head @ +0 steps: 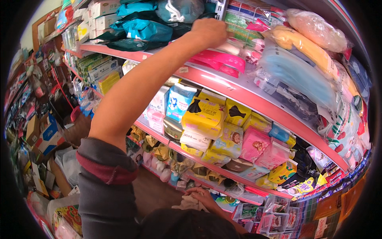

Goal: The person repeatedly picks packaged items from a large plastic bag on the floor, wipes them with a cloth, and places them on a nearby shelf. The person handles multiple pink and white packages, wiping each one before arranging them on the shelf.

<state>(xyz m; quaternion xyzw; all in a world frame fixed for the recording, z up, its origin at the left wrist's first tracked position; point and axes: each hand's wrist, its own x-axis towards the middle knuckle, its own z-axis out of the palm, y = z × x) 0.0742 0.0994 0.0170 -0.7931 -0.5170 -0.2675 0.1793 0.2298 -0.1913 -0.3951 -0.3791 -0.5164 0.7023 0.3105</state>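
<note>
My left hand [210, 33] is raised to the upper shelf, its fingers curled. It is beside the dark teal packages [147, 30] and above a bright pink plastic package [219, 61]. What its fingers touch is hidden from view. Low in the picture, my right hand [200, 195] grips a crumpled beige cloth [191, 203]. Between the hands, the middle shelf holds yellow packs [204, 115], a blue-and-white pack [179, 101] and pink packs [255, 143].
Red-edged shelves [215, 82] curve across the view. Bagged blue textiles [298, 74] lie at right on the upper shelf. An open cardboard box [61, 170] with clear plastic stands on the left. A red long-handled dustpan [75, 113] is beyond it. Small packages hang at lower right.
</note>
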